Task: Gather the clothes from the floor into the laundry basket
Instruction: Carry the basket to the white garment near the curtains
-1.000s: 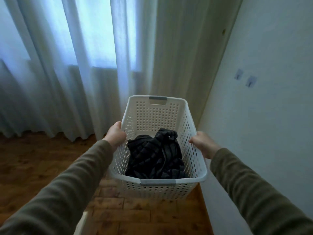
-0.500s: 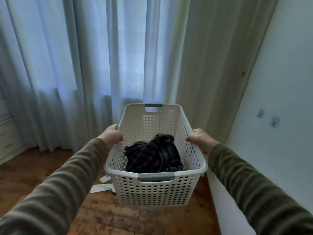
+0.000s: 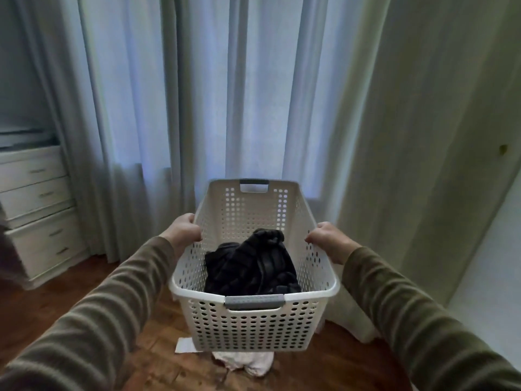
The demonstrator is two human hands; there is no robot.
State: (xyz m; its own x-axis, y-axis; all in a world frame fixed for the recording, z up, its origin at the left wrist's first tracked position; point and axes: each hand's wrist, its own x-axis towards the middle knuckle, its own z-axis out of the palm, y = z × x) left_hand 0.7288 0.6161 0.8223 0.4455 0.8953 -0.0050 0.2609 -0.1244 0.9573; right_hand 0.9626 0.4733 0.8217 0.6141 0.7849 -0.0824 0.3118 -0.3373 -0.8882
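I hold a white perforated laundry basket [image 3: 248,328] with grey handles out in front of me, above the wooden floor. My left hand [image 3: 184,231] grips its left rim and my right hand [image 3: 328,239] grips its right rim. A dark striped garment [image 3: 251,266] lies crumpled inside the basket. On the floor, partly hidden below the basket's near wall, lies a pale pinkish-white cloth [image 3: 248,364].
A white slip of paper [image 3: 184,345] lies on the floor beside the pale cloth. Long grey curtains [image 3: 253,94] hang straight ahead. A white chest of drawers [image 3: 36,213] stands at the left. A white wall [image 3: 490,277] closes the right side.
The view has swung left and tilted up: the chest of drawers came into sight at the left. The basket stays held in both hands, and the pale cloth now shows below it.
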